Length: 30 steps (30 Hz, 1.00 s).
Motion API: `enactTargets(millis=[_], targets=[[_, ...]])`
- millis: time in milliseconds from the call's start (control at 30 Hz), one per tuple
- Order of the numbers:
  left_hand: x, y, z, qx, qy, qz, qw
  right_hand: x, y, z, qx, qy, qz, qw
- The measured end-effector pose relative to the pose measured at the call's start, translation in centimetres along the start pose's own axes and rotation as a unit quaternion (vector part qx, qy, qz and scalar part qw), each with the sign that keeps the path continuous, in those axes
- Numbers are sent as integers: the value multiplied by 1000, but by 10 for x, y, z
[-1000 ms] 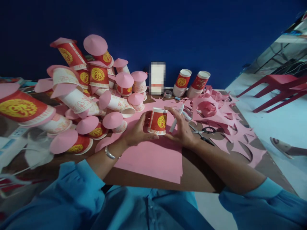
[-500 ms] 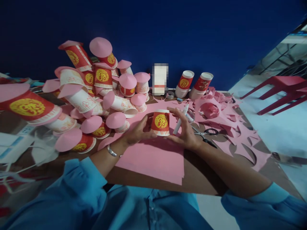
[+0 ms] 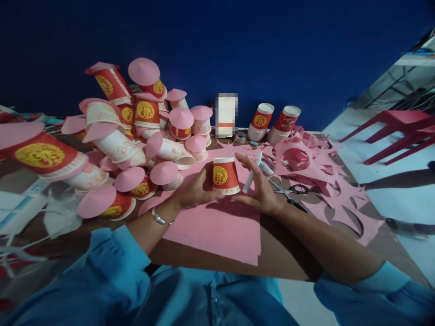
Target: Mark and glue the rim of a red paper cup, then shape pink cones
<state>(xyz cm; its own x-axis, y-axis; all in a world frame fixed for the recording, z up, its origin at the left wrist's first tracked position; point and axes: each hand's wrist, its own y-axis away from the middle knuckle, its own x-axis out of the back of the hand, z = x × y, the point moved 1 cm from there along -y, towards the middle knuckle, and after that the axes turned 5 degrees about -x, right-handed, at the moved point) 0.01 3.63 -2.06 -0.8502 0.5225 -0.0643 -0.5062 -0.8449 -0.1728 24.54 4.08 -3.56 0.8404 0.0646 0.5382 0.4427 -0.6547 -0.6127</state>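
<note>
A red paper cup (image 3: 225, 175) with a yellow emblem is upside down in front of me, its narrow base up. My left hand (image 3: 197, 189) grips its left side, thumb low near the rim and the other fingers partly hidden behind. To the right of the cup my right hand (image 3: 260, 188) is curved open, thumb and fingers apart around its side, seemingly not gripping. Below the cup lie pink paper sheets (image 3: 217, 231). A white glue tube (image 3: 252, 173) is behind my right fingers, and black-handled scissors (image 3: 288, 192) lie beyond that hand.
Several cups with pink cone tops (image 3: 146, 111) are heaped on the left. Two cup stacks (image 3: 261, 121) stand upside down by the blue wall. Pink paper offcuts (image 3: 326, 181) cover the table's right side. A red stool (image 3: 401, 131) stands on the floor at right.
The cup has turned, so its yellow emblem has shifted left. My right fingers have come away from the cup's side, while my left hand keeps hold. A dark limb now shows at far right.
</note>
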Motion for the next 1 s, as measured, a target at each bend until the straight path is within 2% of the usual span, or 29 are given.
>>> enactTargets(millis=[167,267,500,700,867,1000], targets=[[3,3,-4,21,25,-38,999,-1,0,3,-10,-32,-9,999],[4,2,-3,12,15,-44,999,0,0,4,-7,-30,-20,999],[-1,-1,5,-1,16,-21,1000,0,0,4,4,-34,-15,999],[-2,-1,1,-4,27,-22,999,0,0,3,-13,-27,2,1000],[-3,-1,1,-13,-25,-5,1000,0,1,4,-18,-10,-13,1000],[-8,1,8,-27,-92,33,995,-3,2,6,-20,-6,-15,1000]])
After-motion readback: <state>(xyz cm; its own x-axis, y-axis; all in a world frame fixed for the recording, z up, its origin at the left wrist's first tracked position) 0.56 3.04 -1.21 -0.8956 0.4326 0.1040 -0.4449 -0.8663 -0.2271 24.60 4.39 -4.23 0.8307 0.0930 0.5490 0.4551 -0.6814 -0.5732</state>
